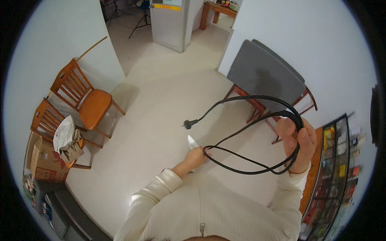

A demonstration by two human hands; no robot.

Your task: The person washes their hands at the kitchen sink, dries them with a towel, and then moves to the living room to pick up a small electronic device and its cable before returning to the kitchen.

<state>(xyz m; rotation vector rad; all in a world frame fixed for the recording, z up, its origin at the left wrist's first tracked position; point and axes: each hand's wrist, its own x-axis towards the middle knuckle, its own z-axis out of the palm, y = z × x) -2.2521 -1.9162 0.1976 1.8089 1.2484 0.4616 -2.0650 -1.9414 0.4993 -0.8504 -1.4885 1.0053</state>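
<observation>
A black power cord [247, 172] hangs in loose loops between my hands. My right hand [297, 141], raised at the right, is closed round several strands of it. One end of the cord carries a black plug [190, 124], which dangles in the air near the middle of the view. My left hand [196, 158], low in the centre, is closed at the left bend of the loops. A white, pointed object [193, 141] shows just beyond the left hand; what it is, and whether that hand holds it, I cannot tell.
Two wooden chairs [95, 105] stand at the left, one bearing folded clothes [69, 140], beside a cardboard box [49, 162]. Folded grey-topped tables [259, 72] lean on the right wall. A shelf unit with goods [331, 168] is at far right. A grey door [169, 27] stands ahead.
</observation>
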